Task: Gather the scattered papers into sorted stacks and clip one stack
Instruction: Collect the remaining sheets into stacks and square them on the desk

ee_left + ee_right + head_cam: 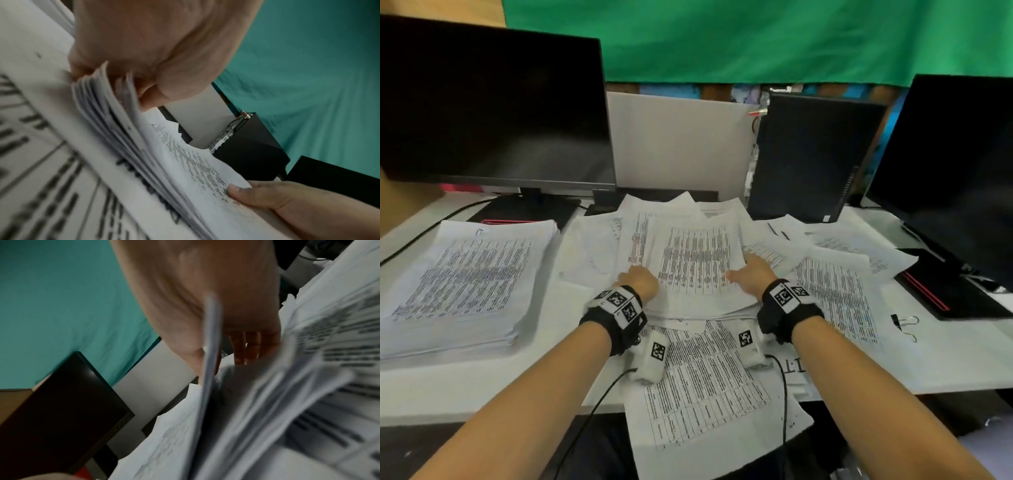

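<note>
A sheaf of printed papers [698, 263] lies at the middle of the white desk [482, 387], on top of other loose sheets. My left hand [640, 279] grips its left edge, and in the left wrist view the fingers of the left hand [144, 56] pinch the fanned sheaf [127, 129]. My right hand [751, 274] grips the right edge. Its thumb lies on top and its fingers underneath, as the right wrist view shows for the hand [205, 305] and the papers [257, 394]. A thick neat stack [465, 284] sits at the left. A black binder clip [904, 323] lies at the right.
Loose sheets [839, 291] spread to the right, and one sheet [705, 387] overhangs the desk's front edge. A dark monitor [489, 109] stands at the back left, another monitor [955, 171] at the right, and a black computer box [808, 161] between them. Cables trail from my wrists.
</note>
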`<state>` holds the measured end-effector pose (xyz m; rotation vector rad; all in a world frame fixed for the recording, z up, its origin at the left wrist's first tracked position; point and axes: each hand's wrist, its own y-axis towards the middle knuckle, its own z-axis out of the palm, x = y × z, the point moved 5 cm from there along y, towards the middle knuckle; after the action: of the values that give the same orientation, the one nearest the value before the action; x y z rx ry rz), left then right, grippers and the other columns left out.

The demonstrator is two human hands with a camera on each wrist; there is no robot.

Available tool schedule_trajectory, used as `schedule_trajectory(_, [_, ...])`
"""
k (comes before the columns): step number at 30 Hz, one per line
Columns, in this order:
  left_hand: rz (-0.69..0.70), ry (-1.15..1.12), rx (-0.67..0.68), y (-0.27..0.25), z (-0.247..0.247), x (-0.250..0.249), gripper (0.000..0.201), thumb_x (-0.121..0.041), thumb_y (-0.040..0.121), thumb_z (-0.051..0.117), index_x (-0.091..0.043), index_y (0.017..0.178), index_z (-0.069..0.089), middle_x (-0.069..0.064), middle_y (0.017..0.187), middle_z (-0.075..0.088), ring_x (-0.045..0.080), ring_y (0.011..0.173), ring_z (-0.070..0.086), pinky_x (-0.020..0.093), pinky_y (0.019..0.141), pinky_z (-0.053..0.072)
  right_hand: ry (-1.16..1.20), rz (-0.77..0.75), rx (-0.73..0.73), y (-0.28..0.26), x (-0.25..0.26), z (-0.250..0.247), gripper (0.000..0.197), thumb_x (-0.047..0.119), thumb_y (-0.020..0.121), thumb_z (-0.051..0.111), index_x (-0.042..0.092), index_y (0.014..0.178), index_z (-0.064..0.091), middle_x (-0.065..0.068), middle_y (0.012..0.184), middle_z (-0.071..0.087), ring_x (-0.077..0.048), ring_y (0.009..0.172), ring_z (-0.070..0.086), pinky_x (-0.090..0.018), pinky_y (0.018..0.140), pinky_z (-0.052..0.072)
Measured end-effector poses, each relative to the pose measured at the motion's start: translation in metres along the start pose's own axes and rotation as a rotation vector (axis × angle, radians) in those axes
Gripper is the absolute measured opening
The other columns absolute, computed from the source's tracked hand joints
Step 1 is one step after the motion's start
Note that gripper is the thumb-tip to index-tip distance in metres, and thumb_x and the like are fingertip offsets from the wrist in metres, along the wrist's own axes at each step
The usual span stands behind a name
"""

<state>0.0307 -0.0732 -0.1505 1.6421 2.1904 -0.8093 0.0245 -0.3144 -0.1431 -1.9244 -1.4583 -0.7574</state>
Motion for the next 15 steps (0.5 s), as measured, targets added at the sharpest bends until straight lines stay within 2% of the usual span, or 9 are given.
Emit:
schedule_trajectory(2, [0.004, 0.038, -0.035, -0.001, 0.001, 0.003, 0.043, -0.013, 0.093, 0.044, 0.002, 0.133, 0.040, 0.024, 0.138, 0.040, 0.038, 0.127, 0.042, 0.043, 0.105, 0.037, 0.025, 0.023, 0.051, 0.004, -0.004, 0.004, 0.051, 0.021, 0.086, 0.074, 0.002, 0.129, 0.054, -0.001, 0.125, 0.062, -0.024, 0.118, 0.058, -0.037, 0.101, 0.047])
schedule_trajectory(4, [0.032, 0.000, -0.036, 0.002, 0.004, 0.002, 0.045, -0.012, 0.091, 0.047, 0.005, 0.133, 0.039, 0.025, 0.135, 0.043, 0.039, 0.124, 0.045, 0.043, 0.102, 0.039, 0.088, 0.060, 0.132, 0.006, -0.006, 0.009, 0.073, 0.024, 0.081, 0.079, 0.003, 0.139, 0.040, 0.001, 0.133, 0.056, -0.022, 0.126, 0.051, -0.036, 0.106, 0.042])
schedule_trajectory(7, [0.095, -0.043, 0.053, 0.005, 0.010, -0.005, 0.042, -0.013, 0.092, 0.046, 0.009, 0.128, 0.046, 0.025, 0.129, 0.052, 0.037, 0.116, 0.053, 0.039, 0.093, 0.045, 0.127, 0.084, 0.223, 0.035, -0.021, 0.023, 0.128, 0.058, 0.050, 0.089, 0.017, 0.151, 0.023, 0.001, 0.146, 0.048, -0.026, 0.133, 0.047, -0.046, 0.111, 0.039])
schedule_trajectory(9, [0.143, -0.063, 0.097, 0.004, 0.010, -0.008, 0.041, -0.008, 0.094, 0.044, 0.012, 0.129, 0.043, 0.021, 0.121, 0.056, 0.028, 0.092, 0.059, 0.030, 0.073, 0.044, 0.096, 0.141, 0.244, 0.069, -0.046, 0.034, 0.142, 0.076, 0.036, 0.083, 0.021, 0.152, 0.024, -0.001, 0.148, 0.046, -0.028, 0.131, 0.050, -0.048, 0.108, 0.043])
schedule_trajectory(10, [0.154, -0.077, 0.127, 0.004, 0.010, -0.008, 0.041, -0.006, 0.095, 0.042, 0.012, 0.132, 0.039, 0.017, 0.110, 0.058, 0.019, 0.076, 0.054, 0.024, 0.064, 0.040, 0.069, 0.155, 0.255, 0.075, -0.052, 0.036, 0.131, 0.077, 0.042, 0.079, 0.022, 0.150, 0.031, -0.003, 0.146, 0.050, -0.028, 0.127, 0.053, -0.047, 0.106, 0.045])
schedule_trajectory(11, [0.159, -0.089, 0.166, 0.005, 0.009, -0.006, 0.042, -0.005, 0.096, 0.040, 0.010, 0.135, 0.036, 0.013, 0.101, 0.056, 0.013, 0.069, 0.047, 0.021, 0.060, 0.038, 0.046, 0.142, 0.235, 0.063, -0.043, 0.030, 0.110, 0.069, 0.056, 0.077, 0.020, 0.147, 0.039, -0.005, 0.141, 0.055, -0.028, 0.121, 0.057, -0.044, 0.104, 0.047])
schedule_trajectory(12, [0.144, -0.108, 0.214, 0.008, 0.006, -0.003, 0.042, -0.004, 0.095, 0.039, 0.007, 0.135, 0.036, 0.010, 0.098, 0.055, 0.013, 0.071, 0.048, 0.021, 0.063, 0.041, 0.015, 0.115, 0.205, 0.045, -0.027, 0.024, 0.086, 0.055, 0.071, 0.074, 0.015, 0.142, 0.047, -0.007, 0.136, 0.059, -0.027, 0.116, 0.060, -0.040, 0.102, 0.048])
schedule_trajectory(13, [0.135, -0.118, 0.240, 0.010, 0.000, 0.001, 0.040, -0.004, 0.093, 0.039, 0.004, 0.132, 0.041, 0.011, 0.104, 0.058, 0.018, 0.080, 0.054, 0.025, 0.070, 0.048, 0.002, 0.093, 0.185, 0.034, -0.019, 0.021, 0.065, 0.039, 0.083, 0.070, 0.012, 0.139, 0.051, -0.008, 0.134, 0.061, -0.027, 0.114, 0.060, -0.037, 0.102, 0.048])
schedule_trajectory(15, [0.084, -0.114, 0.140, 0.022, -0.024, 0.012, 0.039, -0.012, 0.090, 0.046, 0.002, 0.127, 0.049, 0.019, 0.123, 0.057, 0.032, 0.108, 0.056, 0.038, 0.092, 0.048, 0.005, 0.096, 0.185, 0.022, -0.015, 0.017, 0.051, 0.026, 0.091, 0.067, 0.008, 0.137, 0.054, -0.009, 0.133, 0.061, -0.029, 0.118, 0.058, -0.036, 0.103, 0.045])
